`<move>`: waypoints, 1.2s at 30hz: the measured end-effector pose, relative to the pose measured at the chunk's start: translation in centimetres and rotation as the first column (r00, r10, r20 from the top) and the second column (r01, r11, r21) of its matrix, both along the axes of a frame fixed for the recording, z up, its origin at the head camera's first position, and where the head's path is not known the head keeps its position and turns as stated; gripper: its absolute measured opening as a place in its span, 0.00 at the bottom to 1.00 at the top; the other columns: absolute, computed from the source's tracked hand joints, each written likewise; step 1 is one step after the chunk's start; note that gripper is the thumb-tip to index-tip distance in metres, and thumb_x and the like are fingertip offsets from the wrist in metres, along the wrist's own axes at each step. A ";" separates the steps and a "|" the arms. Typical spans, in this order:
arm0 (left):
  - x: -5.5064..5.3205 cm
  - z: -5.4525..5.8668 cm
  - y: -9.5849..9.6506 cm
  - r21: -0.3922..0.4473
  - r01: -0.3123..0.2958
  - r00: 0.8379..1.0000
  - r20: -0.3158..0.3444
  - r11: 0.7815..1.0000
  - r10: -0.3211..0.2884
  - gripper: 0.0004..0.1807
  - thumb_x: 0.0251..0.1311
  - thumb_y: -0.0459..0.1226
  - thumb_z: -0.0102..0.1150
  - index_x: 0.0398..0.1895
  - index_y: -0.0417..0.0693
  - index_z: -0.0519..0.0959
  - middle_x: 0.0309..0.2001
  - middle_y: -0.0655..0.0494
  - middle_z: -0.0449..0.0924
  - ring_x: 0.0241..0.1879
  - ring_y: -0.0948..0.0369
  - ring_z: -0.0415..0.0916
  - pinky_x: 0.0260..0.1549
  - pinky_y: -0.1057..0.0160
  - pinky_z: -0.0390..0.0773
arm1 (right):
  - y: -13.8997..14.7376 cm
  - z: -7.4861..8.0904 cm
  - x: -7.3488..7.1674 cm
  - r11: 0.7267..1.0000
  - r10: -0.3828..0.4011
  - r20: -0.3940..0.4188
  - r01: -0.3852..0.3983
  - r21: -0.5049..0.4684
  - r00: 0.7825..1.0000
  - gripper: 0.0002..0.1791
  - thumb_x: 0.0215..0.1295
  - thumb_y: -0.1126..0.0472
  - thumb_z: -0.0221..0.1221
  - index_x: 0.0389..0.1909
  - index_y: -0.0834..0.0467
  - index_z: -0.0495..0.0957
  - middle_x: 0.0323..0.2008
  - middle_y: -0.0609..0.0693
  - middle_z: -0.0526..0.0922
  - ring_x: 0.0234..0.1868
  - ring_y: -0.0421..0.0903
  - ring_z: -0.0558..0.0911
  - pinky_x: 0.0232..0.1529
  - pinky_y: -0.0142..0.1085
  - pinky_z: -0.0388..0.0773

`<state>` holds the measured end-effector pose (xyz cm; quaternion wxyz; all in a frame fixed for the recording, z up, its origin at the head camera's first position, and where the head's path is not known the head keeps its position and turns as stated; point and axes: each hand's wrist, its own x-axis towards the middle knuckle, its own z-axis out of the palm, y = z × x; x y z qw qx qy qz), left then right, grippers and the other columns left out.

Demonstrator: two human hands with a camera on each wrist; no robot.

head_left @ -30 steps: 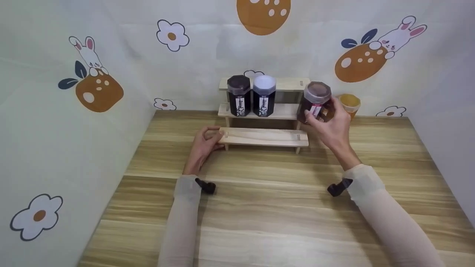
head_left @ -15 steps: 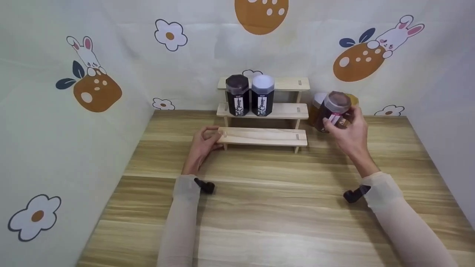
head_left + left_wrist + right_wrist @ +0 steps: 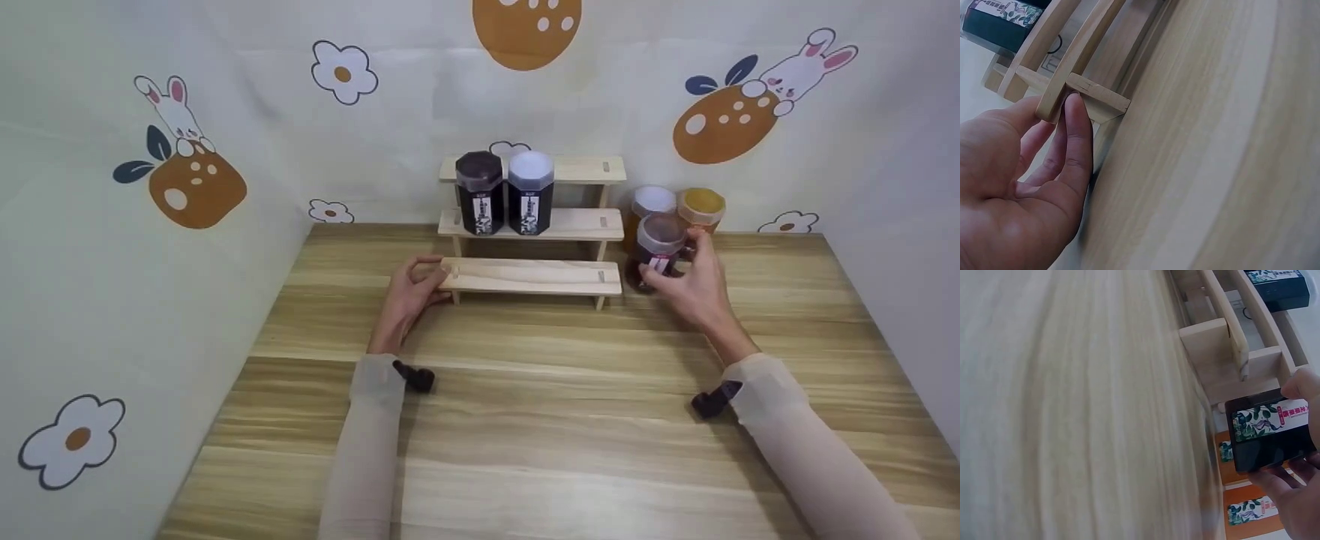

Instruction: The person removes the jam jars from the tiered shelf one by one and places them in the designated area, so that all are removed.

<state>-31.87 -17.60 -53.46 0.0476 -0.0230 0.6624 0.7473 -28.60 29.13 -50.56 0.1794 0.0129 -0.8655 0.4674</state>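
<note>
My right hand (image 3: pixel 697 285) grips a dark octagonal jar (image 3: pixel 660 238) with a clear, brownish lid, just right of the wooden tiered rack (image 3: pixel 525 274). In the right wrist view this jar (image 3: pixel 1266 450) shows a leafy label, with the thumb on one side and fingers on the other. My left hand (image 3: pixel 411 296) pinches the left end of the rack's lowest shelf; in the left wrist view its fingertips curl under the shelf end (image 3: pixel 1050 104). Two dark jars stand side by side on the middle shelf, one with a dark lid (image 3: pixel 481 191), one with a white lid (image 3: pixel 532 191).
Behind the held jar, against the back wall, stand an amber jar with a white lid (image 3: pixel 652 199) and another with a yellow lid (image 3: pixel 703 204). Patterned cloth walls (image 3: pixel 420 112) enclose the wood-grain table (image 3: pixel 525 420) on the left, back and right.
My right hand has carried the dark jar away from the rack's right end, rightward and then down toward the table. The left hand keeps its place on the lowest shelf.
</note>
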 end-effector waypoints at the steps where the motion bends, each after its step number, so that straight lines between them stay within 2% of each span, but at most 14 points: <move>1: 0.0 0.0 0.0 -0.004 0.000 1.000 0.002 1.000 0.000 0.22 0.74 0.36 0.68 0.66 0.39 0.77 0.43 0.47 0.92 0.37 0.60 0.90 0.39 0.62 0.93 | 0.0 -0.2 -0.1 1.000 0.004 0.006 -0.004 0.000 1.000 0.47 0.58 0.61 0.78 0.72 0.69 0.62 0.66 0.71 0.77 0.66 0.66 0.80 0.70 0.61 0.80; 9: 0.1 0.1 0.1 -0.018 0.000 1.000 0.006 1.000 0.000 0.20 0.75 0.35 0.67 0.66 0.41 0.77 0.44 0.47 0.91 0.39 0.59 0.90 0.42 0.61 0.94 | -0.2 -0.8 -0.5 0.999 0.021 0.052 -0.019 -0.036 0.998 0.48 0.59 0.62 0.79 0.72 0.68 0.60 0.69 0.72 0.75 0.72 0.68 0.77 0.77 0.60 0.75; 18: 0.1 0.1 0.0 -0.002 -0.001 1.000 -0.018 1.000 0.001 0.21 0.74 0.35 0.68 0.66 0.39 0.77 0.46 0.46 0.89 0.36 0.60 0.89 0.41 0.62 0.94 | -0.9 -0.6 -0.7 0.997 0.042 0.061 -0.038 -0.062 0.997 0.50 0.60 0.61 0.79 0.75 0.70 0.58 0.70 0.72 0.74 0.72 0.65 0.76 0.76 0.58 0.76; 26: 0.2 -0.1 0.0 -0.041 0.005 0.999 -0.032 0.999 -0.006 0.21 0.75 0.36 0.67 0.67 0.40 0.78 0.44 0.44 0.91 0.38 0.58 0.91 0.40 0.61 0.94 | -1.5 -0.8 -0.8 0.993 0.086 0.063 -0.080 -0.091 0.994 0.48 0.62 0.61 0.78 0.73 0.70 0.58 0.69 0.71 0.72 0.72 0.64 0.76 0.77 0.57 0.76; 31: 0.2 0.0 0.1 -0.042 0.002 1.000 -0.020 0.999 -0.003 0.21 0.75 0.36 0.67 0.67 0.40 0.77 0.44 0.44 0.91 0.38 0.59 0.90 0.41 0.62 0.94 | -1.4 0.0 -0.4 0.996 0.079 0.056 -0.077 -0.032 0.995 0.49 0.64 0.55 0.78 0.75 0.68 0.59 0.71 0.70 0.72 0.74 0.64 0.74 0.78 0.59 0.73; 36: 0.2 -0.1 0.0 -0.014 0.001 1.000 -0.025 1.000 -0.001 0.22 0.75 0.36 0.68 0.66 0.38 0.77 0.44 0.46 0.91 0.38 0.60 0.90 0.40 0.63 0.93 | -2.1 2.2 -0.1 0.998 0.060 -0.017 -0.060 -0.020 0.998 0.49 0.65 0.51 0.77 0.78 0.63 0.60 0.72 0.65 0.71 0.74 0.60 0.72 0.79 0.59 0.72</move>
